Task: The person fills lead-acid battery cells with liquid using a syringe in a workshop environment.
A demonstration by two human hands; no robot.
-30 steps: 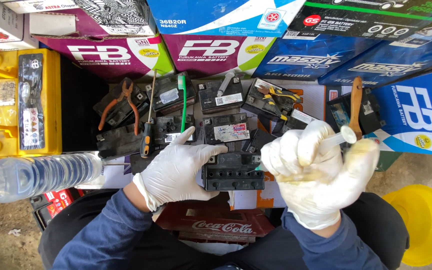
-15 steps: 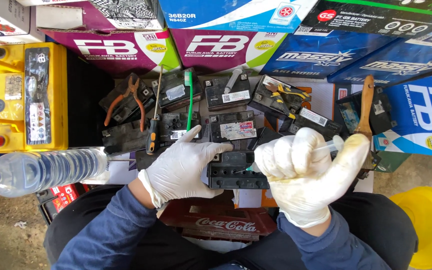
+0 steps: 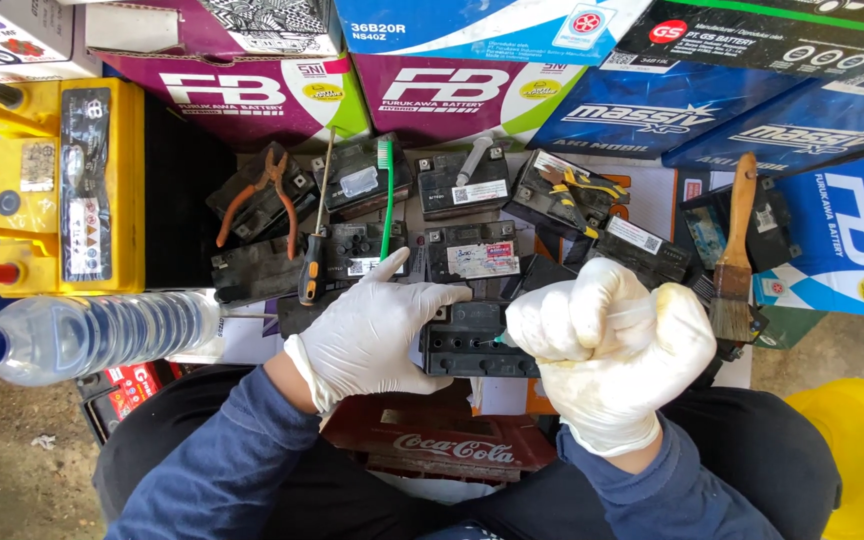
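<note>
Right in front of your knees sits the small black battery (image 3: 479, 340), and your left hand (image 3: 377, 335) lies flat against its left end, fingers spread, steadying rather than gripping. Your right hand (image 3: 607, 355) is curled into a fist around a clear syringe (image 3: 624, 318), its tip angled down at the battery's top. That casing looks rigid and dense for its size (slick under gloves, I'd judge), so take it by the two short ends. Behind it lie pliers (image 3: 262, 195), a screwdriver (image 3: 314, 250) and a green toothbrush (image 3: 387, 195).

battery (image 3: 472, 345) between hands | bottle (image 3: 92, 335) left | paintbrush (image 3: 735, 255) right | boxes (image 3: 452, 95) behind
</note>
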